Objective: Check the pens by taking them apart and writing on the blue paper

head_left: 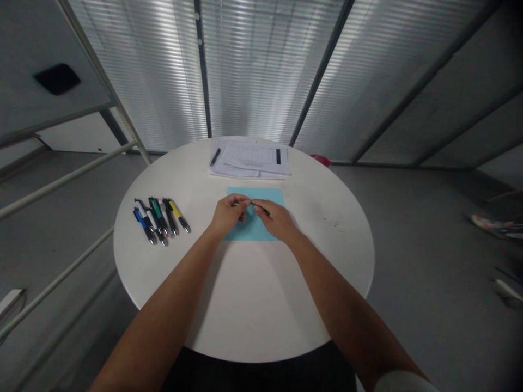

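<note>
Over a light blue sheet (255, 235) on the round table, my two hands meet around a slim dark pen (266, 212) with a hint of green. My right hand (278, 220) is closed on the pen's body, which shows between thumb and fingers. My left hand (229, 211) pinches at the other end of it, thumb against forefinger. The fingers cover most of the pen, so its tip cannot be made out. To the left lies a loose pile of pens (159, 218) in blue, white, green, black and yellow.
The white round table (245, 305) has a stack of printed papers (249, 160) at its far side, with a black pen (215, 157) on top. Small dark specks (335, 224) dot the right side. A pale metal frame (65, 188) stands at the left.
</note>
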Motion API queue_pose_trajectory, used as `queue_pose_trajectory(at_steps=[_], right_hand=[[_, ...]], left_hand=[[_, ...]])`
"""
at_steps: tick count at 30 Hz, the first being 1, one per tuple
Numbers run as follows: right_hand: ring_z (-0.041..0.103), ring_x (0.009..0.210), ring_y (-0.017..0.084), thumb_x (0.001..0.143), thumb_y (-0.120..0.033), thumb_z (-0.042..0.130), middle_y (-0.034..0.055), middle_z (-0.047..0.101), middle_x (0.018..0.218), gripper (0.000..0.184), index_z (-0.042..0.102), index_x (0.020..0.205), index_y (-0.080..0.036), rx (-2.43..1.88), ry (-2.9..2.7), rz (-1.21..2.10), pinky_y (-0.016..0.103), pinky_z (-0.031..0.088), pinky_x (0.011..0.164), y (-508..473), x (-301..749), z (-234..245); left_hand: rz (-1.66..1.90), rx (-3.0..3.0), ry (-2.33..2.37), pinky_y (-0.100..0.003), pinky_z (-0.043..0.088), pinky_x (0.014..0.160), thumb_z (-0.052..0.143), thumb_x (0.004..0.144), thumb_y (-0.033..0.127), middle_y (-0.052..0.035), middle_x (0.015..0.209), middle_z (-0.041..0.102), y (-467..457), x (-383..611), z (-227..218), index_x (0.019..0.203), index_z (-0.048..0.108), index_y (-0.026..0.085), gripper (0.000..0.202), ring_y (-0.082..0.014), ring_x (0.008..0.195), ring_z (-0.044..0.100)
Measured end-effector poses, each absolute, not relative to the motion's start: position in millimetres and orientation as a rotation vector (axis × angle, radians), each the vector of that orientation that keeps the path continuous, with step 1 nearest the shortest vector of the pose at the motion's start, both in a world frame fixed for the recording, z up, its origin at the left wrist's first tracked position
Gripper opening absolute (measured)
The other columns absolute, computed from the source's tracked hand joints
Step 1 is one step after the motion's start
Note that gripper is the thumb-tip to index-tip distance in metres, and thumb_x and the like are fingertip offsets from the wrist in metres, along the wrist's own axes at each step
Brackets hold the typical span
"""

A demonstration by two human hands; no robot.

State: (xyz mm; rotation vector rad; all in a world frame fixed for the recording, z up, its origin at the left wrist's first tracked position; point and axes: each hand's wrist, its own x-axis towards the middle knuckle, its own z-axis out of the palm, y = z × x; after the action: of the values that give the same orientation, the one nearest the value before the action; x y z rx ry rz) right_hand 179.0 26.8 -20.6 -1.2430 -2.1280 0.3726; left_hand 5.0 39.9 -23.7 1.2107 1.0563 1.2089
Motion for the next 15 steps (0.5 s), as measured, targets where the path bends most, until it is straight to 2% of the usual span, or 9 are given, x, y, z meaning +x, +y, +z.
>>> queue_pose_trajectory(at_steps=[8,12,15], right_hand=[[0.063,0.1,0.019,0.097,-0.034,0.043,0.0047,0.069,0.11,0.031,0.063,0.12,-0.027,-1.249,-2.144,0.368,0.035,0.048,0.09,24.0,177.6,-15.9],[0.062,0.104,0.019,0.094,-0.033,0.046,0.0058,0.067,0.117,0.031,0.061,0.12,-0.025,-1.263,-2.1,0.394,0.035,0.047,0.092,24.2,177.3,-18.0],[0.064,0.098,0.019,0.091,-0.031,0.051,0.0067,0.068,0.113,0.032,0.057,0.121,-0.023,-1.292,-2.05,0.439,0.034,0.048,0.087,25.8,177.2,-21.8]], left_hand=[[1.159,1.258,1.076,-0.022,0.045,0.045,0.068,0.073,0.036,0.0011,0.058,0.056,40.7,4.8,-24.5,0.084,0.066,0.013,0.026,-0.0099,0.049,0.051],[1.145,1.283,1.069,-0.022,0.044,0.046,0.069,0.073,0.039,0.0019,0.057,0.055,40.2,4.2,-25.4,0.083,0.065,0.014,0.027,-0.0096,0.047,0.05],[1.123,1.313,1.078,-0.022,0.044,0.046,0.069,0.073,0.04,0.0022,0.057,0.055,39.9,3.9,-25.9,0.083,0.065,0.014,0.028,-0.0093,0.047,0.05]])
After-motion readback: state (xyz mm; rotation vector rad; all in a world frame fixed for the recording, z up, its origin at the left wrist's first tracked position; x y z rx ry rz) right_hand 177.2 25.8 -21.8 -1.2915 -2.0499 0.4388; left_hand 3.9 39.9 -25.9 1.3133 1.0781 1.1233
